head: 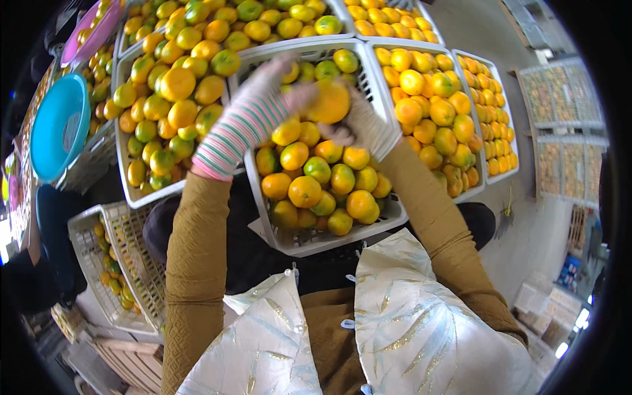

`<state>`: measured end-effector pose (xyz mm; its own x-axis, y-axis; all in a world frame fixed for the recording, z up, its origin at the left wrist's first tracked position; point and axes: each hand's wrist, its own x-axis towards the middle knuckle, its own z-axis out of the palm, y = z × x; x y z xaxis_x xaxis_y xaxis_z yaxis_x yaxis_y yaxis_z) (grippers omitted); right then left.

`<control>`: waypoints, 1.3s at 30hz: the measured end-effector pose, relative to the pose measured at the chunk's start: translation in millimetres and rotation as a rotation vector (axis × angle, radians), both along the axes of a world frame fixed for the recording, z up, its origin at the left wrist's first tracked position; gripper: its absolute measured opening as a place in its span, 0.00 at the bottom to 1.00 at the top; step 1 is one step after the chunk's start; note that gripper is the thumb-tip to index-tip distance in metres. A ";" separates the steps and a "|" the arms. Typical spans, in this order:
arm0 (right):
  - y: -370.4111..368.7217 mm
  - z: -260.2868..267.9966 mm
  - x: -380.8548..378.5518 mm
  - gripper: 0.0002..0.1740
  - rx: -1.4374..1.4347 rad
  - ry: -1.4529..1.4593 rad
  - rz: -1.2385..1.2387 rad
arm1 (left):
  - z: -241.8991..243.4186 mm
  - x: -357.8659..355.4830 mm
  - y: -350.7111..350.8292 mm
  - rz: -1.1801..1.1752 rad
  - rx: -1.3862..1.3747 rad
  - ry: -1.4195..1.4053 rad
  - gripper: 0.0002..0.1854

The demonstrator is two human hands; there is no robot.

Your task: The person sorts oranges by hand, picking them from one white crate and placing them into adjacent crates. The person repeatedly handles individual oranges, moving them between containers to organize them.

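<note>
Both my hands wear knitted gloves above a white plastic crate (290,247) of green-and-orange mandarins (305,191). My left hand (266,91), in a striped glove, is blurred with its thumb and fingers spread. Its thumb comes up to a large orange mandarin (330,102), but whether it touches is unclear. On the other side of that fruit, my right hand (363,121) grips it, with some fingers hidden behind it. Perforated crate floor and wall show around the heap at the far and near ends.
To the left, a heaped crate (155,196) of mixed mandarins adjoins mine. Two crates of oranger fruit, a nearer one (373,52) and a farther one (511,170), stand right. A blue basin (59,128), pink basin (91,34) and tilted crate (131,237) lie farther left.
</note>
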<state>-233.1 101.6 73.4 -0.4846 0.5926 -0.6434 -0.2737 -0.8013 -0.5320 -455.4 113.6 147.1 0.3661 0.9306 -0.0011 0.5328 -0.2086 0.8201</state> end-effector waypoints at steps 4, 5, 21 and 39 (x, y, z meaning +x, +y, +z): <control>-30.4 -17.5 -21.9 0.41 -0.017 0.210 -0.023 | -39.8 4.5 -12.7 -0.179 -0.201 0.073 0.31; -30.8 -21.7 -21.2 0.32 -0.034 0.234 -0.061 | -46.9 2.2 -15.8 -0.105 -0.197 0.039 0.30; 19.1 -63.5 -63.4 0.40 0.991 -0.891 0.590 | 11.3 -38.0 9.9 0.341 -0.081 -0.581 0.18; -25.2 -37.9 -61.4 0.40 1.310 -1.103 1.138 | 43.4 -45.6 -6.4 0.399 -0.150 -0.699 0.23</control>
